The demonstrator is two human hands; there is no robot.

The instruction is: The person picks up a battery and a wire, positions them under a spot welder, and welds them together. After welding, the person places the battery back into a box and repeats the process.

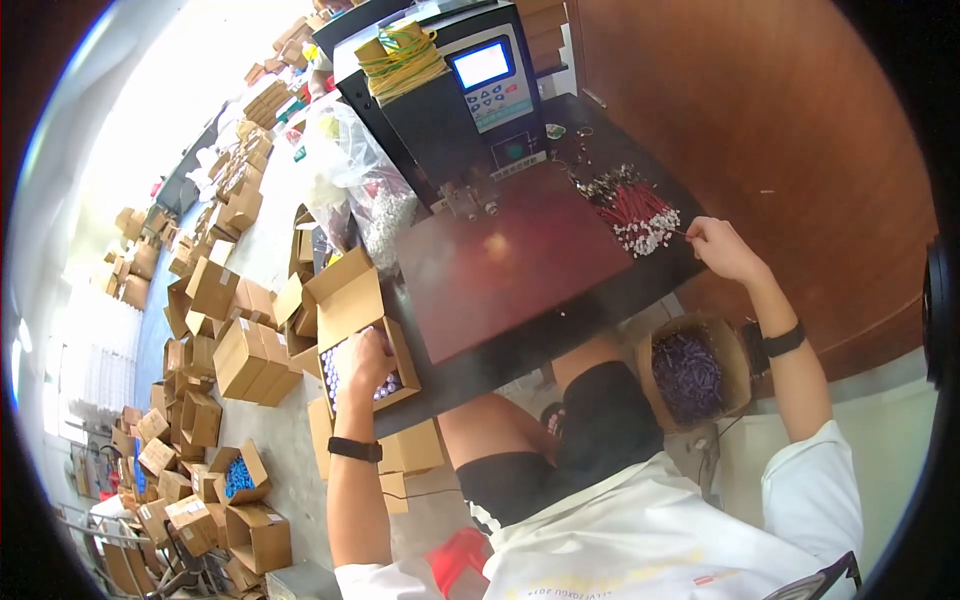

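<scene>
My left hand reaches into an open cardboard box at the table's left edge. Rows of purple cylindrical battery cells stand upright in it. The fingers are curled down among the cells; what they hold, if anything, is hidden. At the table's right edge, my right hand is closed in a pinch on a thin wire lead. Just left of it lies a bunch of red wire leads with white connectors. Between my hands is a reddish-brown mat, with a black bench machine behind it.
Yellow-green wire is coiled on the machine, beside its lit screen. Plastic bags stand left of the table. A carton of purple pieces sits below right, near my leg. Cardboard boxes crowd the floor left.
</scene>
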